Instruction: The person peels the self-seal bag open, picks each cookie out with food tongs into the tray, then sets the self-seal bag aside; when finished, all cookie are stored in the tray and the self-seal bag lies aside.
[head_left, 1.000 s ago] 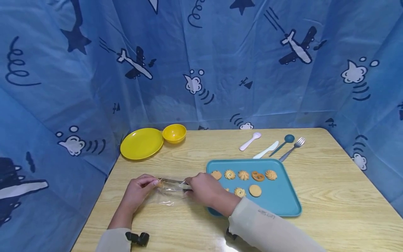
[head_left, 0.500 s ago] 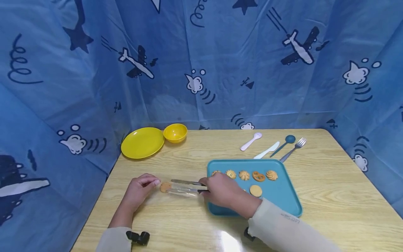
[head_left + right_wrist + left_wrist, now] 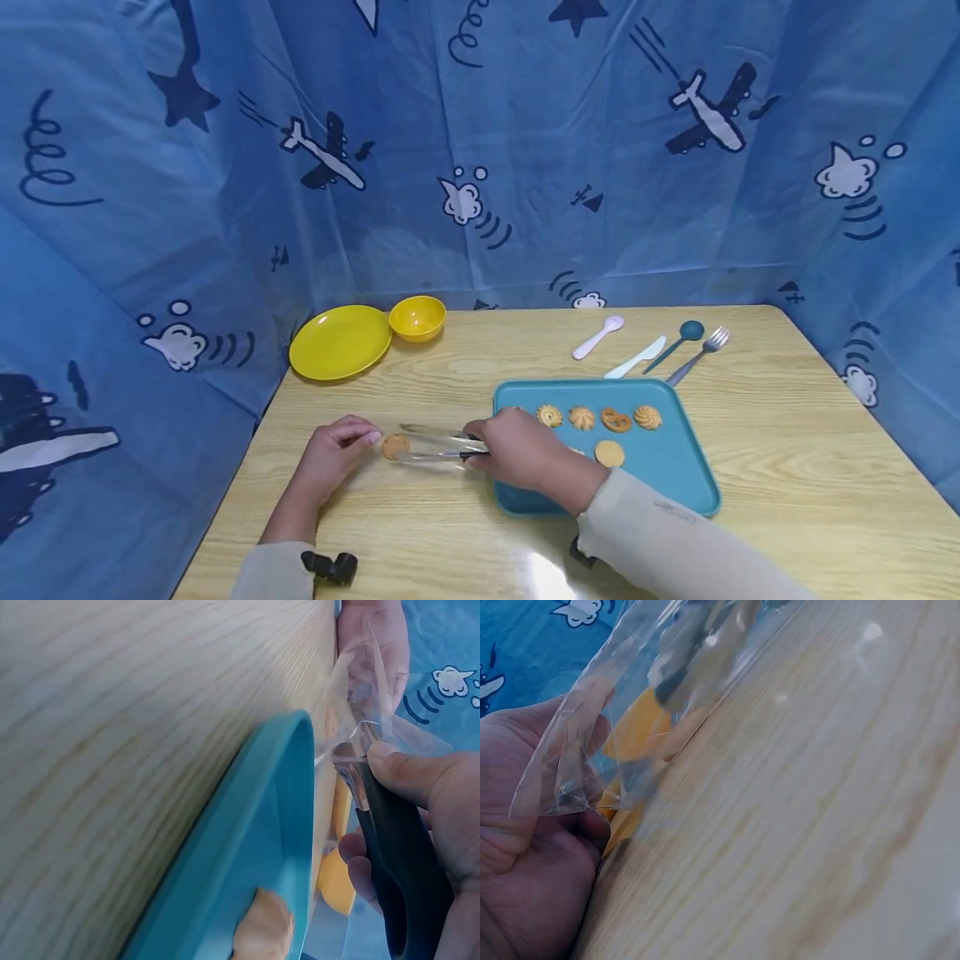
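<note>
My left hand pinches the left end of a clear plastic bag low over the table. A round brown cookie shows in the bag, just right of those fingertips. My right hand grips metal tongs by their black handles. The tongs' two arms stand spread apart, reaching left into the bag, their tips beside the cookie. In the right wrist view the bag's clear film wraps the front of the tongs. The right hand covers part of the tray's left side.
A blue-green tray with several cookies and a pretzel lies under and beyond my right hand. Back left are a yellow plate and yellow bowl. Behind the tray lie two spoons, a white knife and a fork.
My right hand has drawn the tongs to the right, then slightly back left. The tongs' arms now stand wider apart, and the cookie shows more fully. My left hand has stayed put.
</note>
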### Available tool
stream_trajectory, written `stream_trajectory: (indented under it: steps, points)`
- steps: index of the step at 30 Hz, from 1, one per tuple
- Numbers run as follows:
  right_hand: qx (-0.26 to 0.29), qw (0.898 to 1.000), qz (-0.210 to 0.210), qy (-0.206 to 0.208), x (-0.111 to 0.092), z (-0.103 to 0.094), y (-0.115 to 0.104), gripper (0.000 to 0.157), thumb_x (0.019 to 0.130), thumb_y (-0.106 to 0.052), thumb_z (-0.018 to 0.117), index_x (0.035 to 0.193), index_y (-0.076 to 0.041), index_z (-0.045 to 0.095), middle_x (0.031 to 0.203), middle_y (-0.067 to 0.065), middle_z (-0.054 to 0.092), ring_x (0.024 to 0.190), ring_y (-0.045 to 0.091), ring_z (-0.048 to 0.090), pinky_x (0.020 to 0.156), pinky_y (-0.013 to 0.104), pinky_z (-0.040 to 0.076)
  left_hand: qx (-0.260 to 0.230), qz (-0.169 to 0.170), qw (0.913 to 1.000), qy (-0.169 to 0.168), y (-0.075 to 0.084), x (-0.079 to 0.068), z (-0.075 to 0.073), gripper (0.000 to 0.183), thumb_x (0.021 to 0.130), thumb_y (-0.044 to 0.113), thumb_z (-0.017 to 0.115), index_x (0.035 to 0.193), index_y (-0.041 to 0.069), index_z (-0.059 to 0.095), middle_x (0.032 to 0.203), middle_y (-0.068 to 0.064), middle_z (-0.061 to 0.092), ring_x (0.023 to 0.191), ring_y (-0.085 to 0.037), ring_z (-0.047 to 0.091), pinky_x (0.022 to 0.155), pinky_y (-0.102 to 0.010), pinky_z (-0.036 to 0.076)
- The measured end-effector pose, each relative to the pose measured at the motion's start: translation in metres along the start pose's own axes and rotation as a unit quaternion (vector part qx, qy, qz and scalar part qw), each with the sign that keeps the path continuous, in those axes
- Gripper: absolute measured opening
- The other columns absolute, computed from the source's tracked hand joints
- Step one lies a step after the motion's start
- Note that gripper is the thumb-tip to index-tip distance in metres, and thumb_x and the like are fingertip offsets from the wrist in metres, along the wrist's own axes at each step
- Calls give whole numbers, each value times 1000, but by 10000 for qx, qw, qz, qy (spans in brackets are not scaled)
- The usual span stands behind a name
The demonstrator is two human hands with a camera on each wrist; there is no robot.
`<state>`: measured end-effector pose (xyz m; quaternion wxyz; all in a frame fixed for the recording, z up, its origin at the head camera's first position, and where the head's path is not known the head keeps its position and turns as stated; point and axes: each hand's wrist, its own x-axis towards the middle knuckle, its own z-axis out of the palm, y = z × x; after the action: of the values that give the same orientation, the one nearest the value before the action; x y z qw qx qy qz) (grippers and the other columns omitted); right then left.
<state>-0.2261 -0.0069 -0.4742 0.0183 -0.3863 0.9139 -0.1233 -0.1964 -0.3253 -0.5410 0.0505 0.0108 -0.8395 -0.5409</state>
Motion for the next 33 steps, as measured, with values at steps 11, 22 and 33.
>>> stream_trajectory:
  steps: [11,22,33]
  points:
    - [11,10000,-27,-53,-3,-2,-1,27,95,-38,73,114,-19,73,70,-13,64,53,2,49,51,23,41,149,31,9999,22,-9,6,-2,17,94,27,75,103,14,82,106,-3,73,99,-14,65,84,-21,55]
    - [273,9994,195,-46,-44,-7,35,44,93,-42,74,128,-16,70,95,-6,76,69,0,62,62,25,51,283,-240,9993,-49,-10,5,-2,19,94,30,75,106,16,81,107,0,73,101,-15,64,86,-21,54]
    - [83,9998,161,100,-30,-1,27,47,91,-46,75,127,-16,70,79,-10,69,63,2,56,58,26,48,307,-56,9994,-115,-7,3,1,14,94,22,75,104,14,82,104,-1,74,99,-13,64,85,-21,53]
